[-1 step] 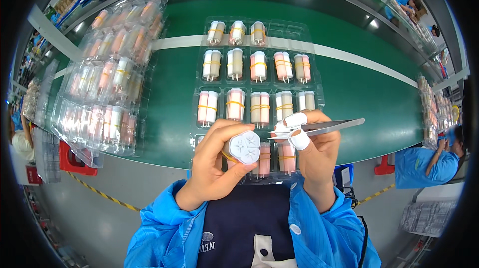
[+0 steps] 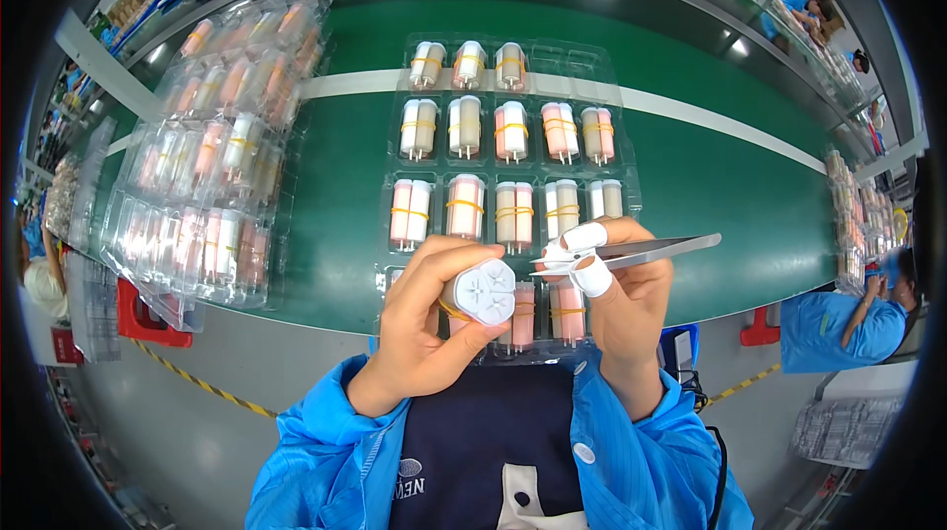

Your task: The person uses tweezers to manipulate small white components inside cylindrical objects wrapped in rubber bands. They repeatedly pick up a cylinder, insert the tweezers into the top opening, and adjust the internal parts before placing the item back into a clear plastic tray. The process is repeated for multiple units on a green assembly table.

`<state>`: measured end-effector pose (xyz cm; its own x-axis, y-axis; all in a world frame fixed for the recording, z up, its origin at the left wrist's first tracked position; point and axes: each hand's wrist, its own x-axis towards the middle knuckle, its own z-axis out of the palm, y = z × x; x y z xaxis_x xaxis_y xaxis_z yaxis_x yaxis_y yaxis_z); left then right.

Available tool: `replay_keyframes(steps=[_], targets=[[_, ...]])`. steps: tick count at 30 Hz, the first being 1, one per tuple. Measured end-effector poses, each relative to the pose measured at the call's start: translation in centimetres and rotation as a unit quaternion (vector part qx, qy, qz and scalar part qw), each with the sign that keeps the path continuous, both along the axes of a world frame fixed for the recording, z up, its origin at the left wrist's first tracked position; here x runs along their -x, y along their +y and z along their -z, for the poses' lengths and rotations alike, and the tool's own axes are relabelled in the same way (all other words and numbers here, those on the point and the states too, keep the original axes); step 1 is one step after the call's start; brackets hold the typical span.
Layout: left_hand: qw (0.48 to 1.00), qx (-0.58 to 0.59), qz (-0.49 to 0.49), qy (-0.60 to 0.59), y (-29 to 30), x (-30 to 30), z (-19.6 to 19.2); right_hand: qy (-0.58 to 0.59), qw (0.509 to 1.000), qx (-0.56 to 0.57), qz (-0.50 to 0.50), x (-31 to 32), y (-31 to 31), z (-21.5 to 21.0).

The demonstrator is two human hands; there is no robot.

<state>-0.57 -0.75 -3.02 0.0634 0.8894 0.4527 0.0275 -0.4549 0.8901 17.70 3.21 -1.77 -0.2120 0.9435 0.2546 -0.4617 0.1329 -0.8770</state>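
Observation:
My left hand (image 2: 426, 318) is closed round a bundle of tubes with a pale lobed end cap (image 2: 485, 291). The cap faces up and shows star-shaped marks; a yellow rubber band (image 2: 453, 310) goes round the bundle's side. In my right hand (image 2: 631, 298) is a pair of metal tweezers (image 2: 661, 249), pinched between fingers wearing white finger cots (image 2: 593, 276). The tweezer tips point left toward the cap and stand apart from it. Under both hands lies a clear plastic tray (image 2: 439, 167) with banded pink, white and grey tube bundles (image 2: 465, 204) in its pockets.
Stacked clear trays (image 2: 197, 194) of similar bundles stand at the left on the green table (image 2: 710, 204). A white stripe (image 2: 720, 119) crosses the table. Red stools (image 2: 153, 318) are beyond its near edge. At the right, a person in blue (image 2: 848, 318) works beside more trays.
The capped bundle has turned very slightly in my left hand. My right hand and the tweezers have stayed in place.

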Motion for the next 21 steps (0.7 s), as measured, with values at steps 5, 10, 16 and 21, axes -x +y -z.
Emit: replay_keyframes(steps=[5, 10, 16, 21], targets=[[0.996, -0.045, -0.016, 0.074, 0.2, 0.3, 0.2, 0.001, 1.0, -0.008, -0.005, 0.0, 0.1, 0.1], [0.997, -0.036, -0.043, 0.062, 0.1, -0.2, -0.1, -0.005, 1.0, -0.007, -0.005, -0.1, 0.0, 0.3], [0.998, 0.065, 0.018, -0.014, 0.3, 0.4, -0.3, -0.023, 0.995, -0.028, 0.093, -2.2, 1.0, 0.0], [0.941, 0.268, 0.102, -0.181, 0.0, 0.6, -2.1, -0.037, 0.978, -0.03, 0.205, -6.1, 2.5, 0.8]])
